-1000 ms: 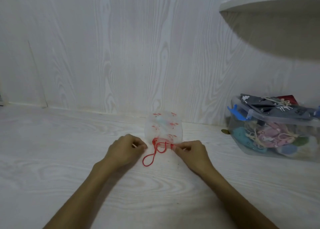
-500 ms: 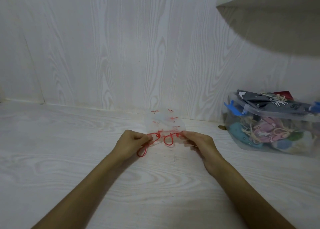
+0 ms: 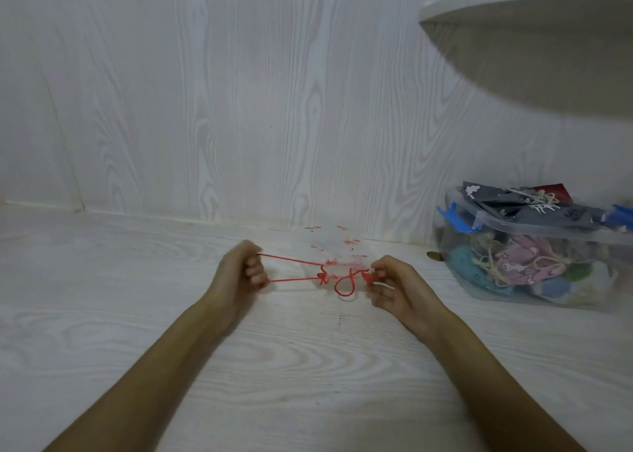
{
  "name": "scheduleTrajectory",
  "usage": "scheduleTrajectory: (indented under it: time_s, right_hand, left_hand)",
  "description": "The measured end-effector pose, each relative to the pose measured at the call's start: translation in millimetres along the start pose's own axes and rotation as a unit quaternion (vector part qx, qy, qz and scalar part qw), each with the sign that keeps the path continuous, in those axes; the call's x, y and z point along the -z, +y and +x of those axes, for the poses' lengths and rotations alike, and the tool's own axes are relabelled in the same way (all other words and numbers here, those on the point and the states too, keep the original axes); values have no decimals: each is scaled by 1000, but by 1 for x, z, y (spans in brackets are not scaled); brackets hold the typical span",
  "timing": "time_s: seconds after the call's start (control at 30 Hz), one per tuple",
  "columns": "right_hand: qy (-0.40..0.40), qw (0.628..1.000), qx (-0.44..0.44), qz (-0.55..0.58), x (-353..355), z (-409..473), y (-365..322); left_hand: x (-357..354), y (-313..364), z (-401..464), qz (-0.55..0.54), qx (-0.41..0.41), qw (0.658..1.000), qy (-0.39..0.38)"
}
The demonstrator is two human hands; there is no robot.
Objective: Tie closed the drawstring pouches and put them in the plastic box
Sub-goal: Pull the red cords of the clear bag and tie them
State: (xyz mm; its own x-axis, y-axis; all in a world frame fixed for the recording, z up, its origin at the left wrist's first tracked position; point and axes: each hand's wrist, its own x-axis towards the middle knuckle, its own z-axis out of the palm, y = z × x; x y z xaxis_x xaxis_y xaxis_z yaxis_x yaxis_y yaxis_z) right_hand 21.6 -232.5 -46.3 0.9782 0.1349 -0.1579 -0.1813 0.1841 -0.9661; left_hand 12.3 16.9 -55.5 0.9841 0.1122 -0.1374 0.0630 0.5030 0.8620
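left hand (image 3: pixel 239 273) fisted round the red cord (image 3: pixel 291 270), two strands taut from it to the pouch (image 3: pixel 334 248) mouth. right hand (image 3: pixel 394 284) pinches the cord at the mouth's right end, other fingers loosely curled. a slack loop hangs between the hands. sheer pouch lies on the floor (image 3: pixel 137 314) by the wall. box (image 3: pixel 534 246) to the right, packed with pouches.

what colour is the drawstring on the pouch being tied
Red. The drawstring shows clearly in the head view, stretched out from the sheer pouch.
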Motion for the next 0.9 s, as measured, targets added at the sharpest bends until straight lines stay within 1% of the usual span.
scheduleTrajectory:
  time_s: [0.03, 0.07, 0.1, 0.13, 0.2, 0.27, 0.33, 0.4, 0.47, 0.5, 0.53, 0.6, 0.63, 0.67, 0.7, 0.73, 0.77, 0.8, 0.83, 0.87, 0.9]
  right_hand:
    - [-9, 1000, 4, -6, 2, 0, 1]
    - [-23, 1000, 7, -9, 4, -1, 2]
    - [-35, 999, 8, -10, 4, 0, 3]
    - [-36, 999, 4, -14, 3, -1, 4]
    - [-2, 999, 6, -40, -3, -1, 6]
    - [37, 996, 16, -78, -9, -2, 6]
    - [26, 995, 10, -100, -8, -4, 5]
    - [17, 992, -8, -122, -1, -7, 2]
    - [25, 985, -8, -169, 13, -7, -3]
    - [19, 986, -5, -168, 19, -8, -5]
    - [7, 990, -8, -140, 23, -8, -9]
    - [-27, 998, -14, -53, 28, -12, -15]
    - [-53, 997, -5, -47, 30, -14, -17]
    - [-83, 993, 6, -82, 28, -17, -18]
    - [-112, 981, 21, -159, 25, -19, -17]
    - [-128, 955, 41, -263, 20, -21, -14]
    - [-128, 915, 67, -376, 16, -22, -9]
    - [-111, 873, 101, -464, 11, -21, -4]
    - [-84, 848, 137, -506, 7, -18, 0]
    - [-56, 840, 164, -514, 6, -16, 2]
    - [-28, 844, 185, -502, 10, -13, 3]
  left_hand:
    - [-2, -4, 0, 133, -60, 989, 1]
    - [-4, -9, -2, 247, -109, 963, -20]
    - [-6, -14, -4, 325, -138, 934, -51]
    - [-7, -20, -6, 368, -152, 914, -79]
    - [-7, -27, -8, 407, -174, 891, -108]
    - [-7, -29, -8, 438, -198, 869, -114]
    - [-5, -28, -7, 478, -211, 845, -110]
    - [0, -24, -4, 514, -229, 823, -81]
    - [8, -16, -1, 545, -255, 799, -21]
    - [12, -13, 2, 554, -261, 791, 3]
    - [16, -11, 3, 557, -260, 789, 19]
    - [20, -9, 5, 565, -247, 786, 36]
    - [22, -9, 6, 576, -242, 780, 41]
    - [24, -9, 7, 588, -242, 771, 43]
    - [26, -9, 7, 599, -244, 761, 44]
    - [27, -9, 7, 609, -246, 753, 41]
    - [28, -9, 7, 619, -244, 745, 38]
    - [29, -8, 7, 629, -243, 737, 35]
    - [30, -7, 7, 638, -244, 729, 37]
    - [33, -5, 7, 645, -247, 721, 50]
    - [36, -1, 7, 647, -250, 716, 76]
